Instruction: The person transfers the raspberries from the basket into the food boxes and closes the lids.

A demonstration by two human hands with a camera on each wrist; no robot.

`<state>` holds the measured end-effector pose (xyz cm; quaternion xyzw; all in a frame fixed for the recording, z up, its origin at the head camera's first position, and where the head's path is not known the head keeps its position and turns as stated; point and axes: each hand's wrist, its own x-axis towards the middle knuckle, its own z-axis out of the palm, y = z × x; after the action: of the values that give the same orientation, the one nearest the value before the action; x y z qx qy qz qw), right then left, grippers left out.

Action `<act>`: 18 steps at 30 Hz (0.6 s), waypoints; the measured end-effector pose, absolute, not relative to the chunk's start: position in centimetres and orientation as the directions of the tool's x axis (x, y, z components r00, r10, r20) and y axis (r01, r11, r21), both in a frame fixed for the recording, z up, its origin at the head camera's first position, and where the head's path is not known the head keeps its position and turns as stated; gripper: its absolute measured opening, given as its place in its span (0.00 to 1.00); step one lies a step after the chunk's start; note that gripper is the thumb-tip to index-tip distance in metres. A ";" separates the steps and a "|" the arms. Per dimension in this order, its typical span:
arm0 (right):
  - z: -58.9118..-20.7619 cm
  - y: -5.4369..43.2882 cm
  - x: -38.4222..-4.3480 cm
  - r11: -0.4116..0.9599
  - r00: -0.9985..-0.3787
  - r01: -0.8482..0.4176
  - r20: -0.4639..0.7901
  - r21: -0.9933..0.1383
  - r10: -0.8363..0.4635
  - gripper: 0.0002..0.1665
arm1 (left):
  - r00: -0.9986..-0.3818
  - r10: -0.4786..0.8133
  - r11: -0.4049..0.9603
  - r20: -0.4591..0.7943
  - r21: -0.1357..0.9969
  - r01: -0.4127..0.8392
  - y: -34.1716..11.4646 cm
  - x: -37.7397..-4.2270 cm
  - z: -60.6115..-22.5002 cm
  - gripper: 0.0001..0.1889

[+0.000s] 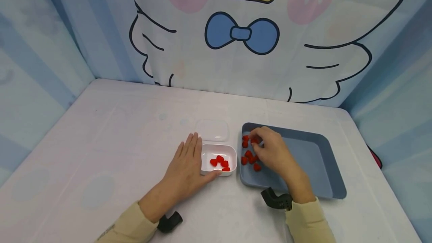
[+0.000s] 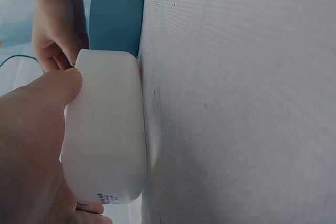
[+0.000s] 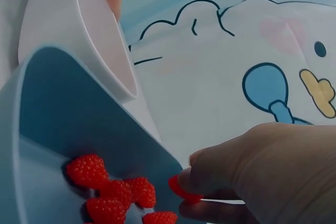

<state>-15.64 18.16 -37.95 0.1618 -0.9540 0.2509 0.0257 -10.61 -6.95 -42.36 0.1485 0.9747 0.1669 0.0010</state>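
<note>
A white plastic box [image 1: 203,156] with several red raspberries [image 1: 220,158] inside stands on the table. My left hand [image 1: 183,168] lies along its left side, fingers straight, with the thumb at the near rim; the left wrist view shows the thumb against the box wall [image 2: 107,124]. Over the left part of a blue-grey tray [image 1: 300,160], my right hand [image 1: 273,151] pinches a raspberry [image 3: 181,190] between thumb and fingers. Several other raspberries [image 3: 88,171] lie in the tray beneath and beside that hand.
A clear lid [image 1: 212,129] lies flat behind the box. The tray's left wall runs close beside the box's right side. A curtain with a cartoon print [image 1: 241,66] hangs behind the table, and blue curtains [image 1: 37,66] close off the sides.
</note>
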 end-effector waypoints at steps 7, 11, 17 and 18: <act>-37.5 17.5 -15.3 0.807 -0.929 -0.370 0.175 -0.461 -0.326 0.11 | -0.958 0.285 0.904 0.044 0.319 0.284 -6.9 -10.7 -42.4 0.57; -37.3 17.4 -15.2 0.800 -0.927 -0.376 0.186 -0.468 -0.327 0.11 | -0.955 0.291 0.901 0.052 0.320 0.292 -6.9 -10.7 -42.4 0.57; -37.0 17.1 -14.9 0.783 -0.910 -0.415 0.221 -0.464 -0.351 0.11 | -0.956 0.291 0.901 0.047 0.322 0.290 -7.0 -10.7 -42.5 0.57; -36.9 17.0 -14.8 0.780 -0.906 -0.423 0.228 -0.462 -0.357 0.11 | -0.956 0.290 0.901 0.047 0.322 0.289 -7.0 -10.7 -42.5 0.57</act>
<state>-14.84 16.96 -36.93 0.2071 -0.9411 0.2595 0.0640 -10.68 -6.95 -42.48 0.1486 0.9750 0.1649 0.0013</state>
